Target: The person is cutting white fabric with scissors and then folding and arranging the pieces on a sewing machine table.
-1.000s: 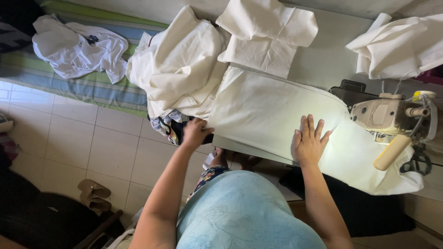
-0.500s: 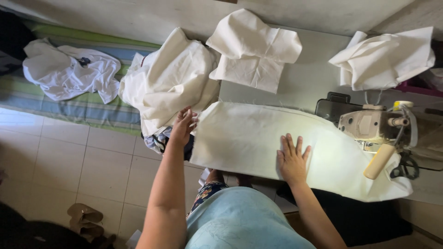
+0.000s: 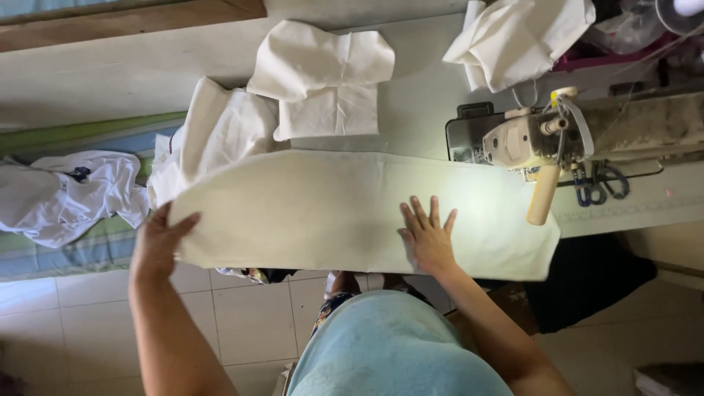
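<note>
Fingers (image 3: 424, 214) of the right hand (image 3: 427, 238) lie spread and flat, pressing down on the long cream fabric panel (image 3: 323, 213); they grip nothing, palm down near the panel's lower edge, a little right of its middle. The left hand (image 3: 158, 246) is at the panel's far left end, thumb on top of the cloth and the other fingers curled under the edge, so it pinches that end and lifts it off the table edge. Head view, only one: the panel runs lengthwise across the sewing table (image 3: 425, 110), left end overhanging the tiled floor (image 3: 249, 315), right end reaching under the head of the sewing machine (image 3: 543, 139). A cream handle (image 3: 543, 194) hangs from the machine over the panel's right part. The needle area is hidden by the machine body; cannot tell whether the cloth sits under the presser foot. Behind the panel: a folded white piece (image 3: 323, 81) at centre, a draped cream bundle (image 3: 220, 136) to its left touching the panel's upper edge, another white heap (image 3: 521, 37) at top right, cut off by the frame. A crumpled white garment (image 3: 66, 194) lies on a striped mat (image 3: 88, 249) at left, well apart. Scissors (image 3: 598, 183) lie right of the machine, partly shadowed. The person's own blue-clad lap (image 3: 389, 352) covers the table's underside.
</note>
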